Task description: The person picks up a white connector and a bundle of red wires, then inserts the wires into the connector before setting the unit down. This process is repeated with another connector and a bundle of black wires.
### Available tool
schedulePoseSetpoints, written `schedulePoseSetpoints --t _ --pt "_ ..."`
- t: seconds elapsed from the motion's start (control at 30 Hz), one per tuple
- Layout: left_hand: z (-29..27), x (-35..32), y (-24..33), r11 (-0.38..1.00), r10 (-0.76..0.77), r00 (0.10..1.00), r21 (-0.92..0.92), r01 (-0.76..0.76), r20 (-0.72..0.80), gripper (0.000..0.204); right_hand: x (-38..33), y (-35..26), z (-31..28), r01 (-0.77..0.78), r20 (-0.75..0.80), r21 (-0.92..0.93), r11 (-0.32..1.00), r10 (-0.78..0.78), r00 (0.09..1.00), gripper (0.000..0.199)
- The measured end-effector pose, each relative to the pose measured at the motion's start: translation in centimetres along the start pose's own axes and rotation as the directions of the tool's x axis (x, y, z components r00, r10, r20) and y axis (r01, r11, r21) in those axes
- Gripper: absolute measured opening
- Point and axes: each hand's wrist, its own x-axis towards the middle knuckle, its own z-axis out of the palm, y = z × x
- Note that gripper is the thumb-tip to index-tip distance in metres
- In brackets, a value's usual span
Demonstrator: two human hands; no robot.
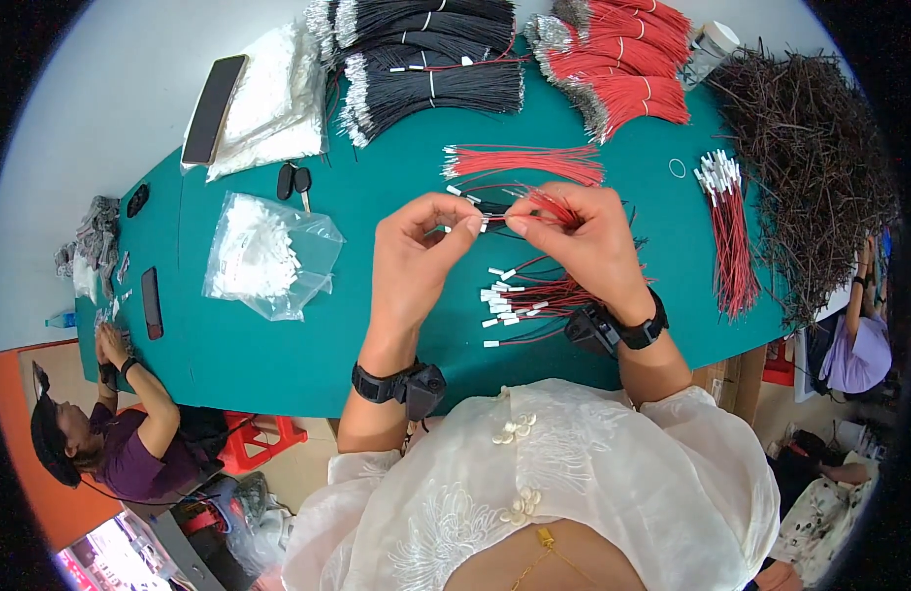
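Green counter (229,345), pale floor beyond; person seated far left. Clear bag of white connectors (263,256) left of centre. Left hand (416,251) raised, grip pinched on a white connector (483,226). Right hand (584,241) just beside, grip pinching thin red wires (549,205) above finished pile (534,300).

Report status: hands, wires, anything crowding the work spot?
Left hand and right hand both pinch thin red and black wires with small white plastic connectors. Finished pile of connector-tipped wires lies under the hands. Clear plastic bag of white connectors sits left, apart.
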Motion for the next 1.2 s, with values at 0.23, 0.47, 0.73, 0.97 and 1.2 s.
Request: schedulePoseSetpoints --t 0.23,0.47,0.73,0.97,1.2 --pt "0.33 0.07 0.05 0.988 -0.05 0.999 -0.148 0.049 -0.003 0.007 -0.06 -0.05 0.17 -0.006 -0.04 0.083 0.997 0.009 0.999 0.008" --pt "0.2 0.02 -0.23 0.974 -0.087 0.996 -0.21 0.085 0.002 0.008 -0.11 -0.3 0.34 -0.023 -0.049 0.108 0.994 0.029 0.998 0.006" --pt "0.76 -0.1 0.16 0.992 -0.003 0.998 -0.124 -0.004 -0.059 0.006 -0.07 -0.02 0.52 0.006 -0.054 0.144 0.99 0.001 0.999 0.007" --pt "0.62 -0.28 0.11 0.991 -0.014 0.999 -0.133 0.008 -0.045 0.004 -0.09 0.01 0.65 0.071 -0.079 -0.004 0.998 -0.071 0.994 0.007" --pt "0.53 -0.25 -0.44 0.975 -0.04 0.999 -0.217 0.037 -0.011 0.009 -0.15 0.02 0.53 0.02 -0.093 0.055 0.998 -0.015 0.996 0.007"
